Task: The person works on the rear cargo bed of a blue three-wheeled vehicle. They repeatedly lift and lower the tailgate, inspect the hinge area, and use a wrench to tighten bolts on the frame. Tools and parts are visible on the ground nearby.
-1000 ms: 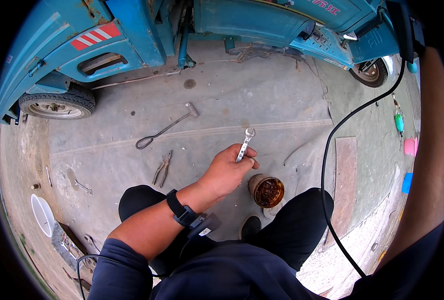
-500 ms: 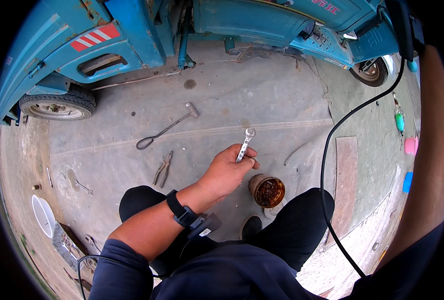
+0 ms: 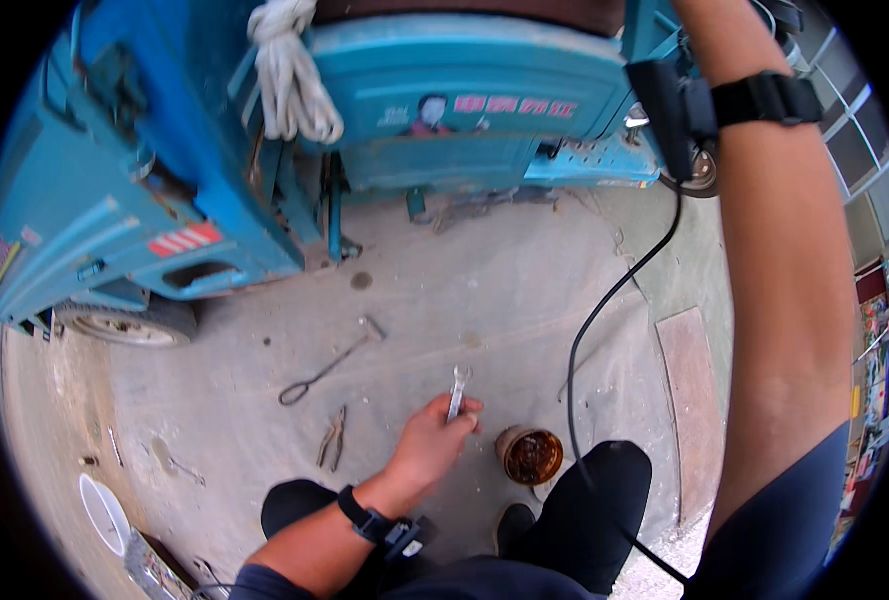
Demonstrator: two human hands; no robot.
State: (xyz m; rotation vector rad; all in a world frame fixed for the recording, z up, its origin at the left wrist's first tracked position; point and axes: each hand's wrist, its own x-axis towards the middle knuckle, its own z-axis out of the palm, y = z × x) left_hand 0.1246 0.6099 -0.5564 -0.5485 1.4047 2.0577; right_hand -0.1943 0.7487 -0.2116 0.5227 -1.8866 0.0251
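My left hand [image 3: 433, 440] is closed around a silver open-end wrench [image 3: 458, 388], its jaw pointing up and away from me. Just right of that hand, a worn can [image 3: 517, 452] of dark brown grease sits between my knees. My right arm is raised to the top right, and only the base of my right hand [image 3: 727, 38] shows past the black wrist strap; its fingers lie beyond the upper edge. Left of my left hand are pliers [image 3: 333, 440] on the grey ground sheet [image 3: 235, 440], with a hammer [image 3: 335, 362] with a looped handle farther off.
A blue three-wheeled vehicle [image 3: 415, 90] spans the far side, with a bundle of white rope [image 3: 295, 75] hanging on it. A black cable [image 3: 590, 330] runs down from my right wrist. Small wrenches, a white bowl [image 3: 105, 513] and a tool tray [image 3: 155, 568] lie left; a board [image 3: 687, 400] lies right.
The view has tipped up, showing more of the vehicle. My right arm has moved up and inward toward the vehicle's top right. My left hand keeps hold of the wrench.
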